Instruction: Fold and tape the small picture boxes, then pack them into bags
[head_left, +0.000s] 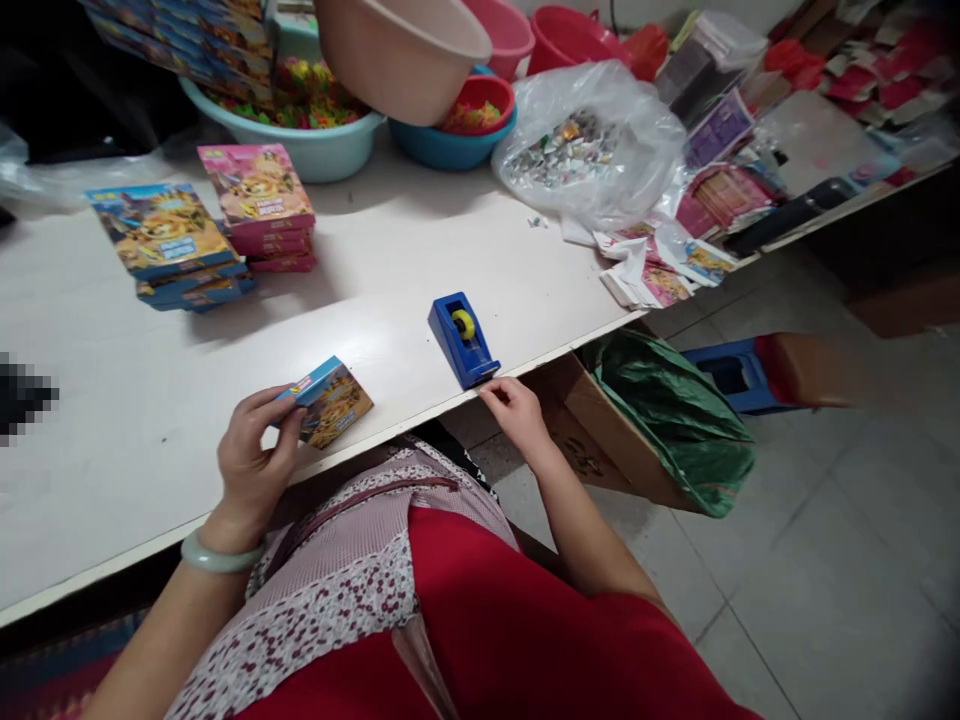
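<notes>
A small blue box (335, 404) with a food picture on its front is held by one end in my left hand (261, 440), thumb against fingers, over the front of the table. My right hand (514, 408) is closed in a pinch at the cutting end of a blue tape dispenser (459, 345), just off the table edge. Whether a piece of clear tape is between those fingertips is too small to see. A yellow-cored tape roll (463, 324) sits in the dispenser.
Blue boxes (169, 235) and pink boxes (259, 190) stand stacked at back left. Behind are basins (300, 145) and a clear bag (592, 140) of small pieces. Flat cartons (652, 270) lie at right. Below the edge stands a cardboard box (615, 430) with a green liner (667, 410).
</notes>
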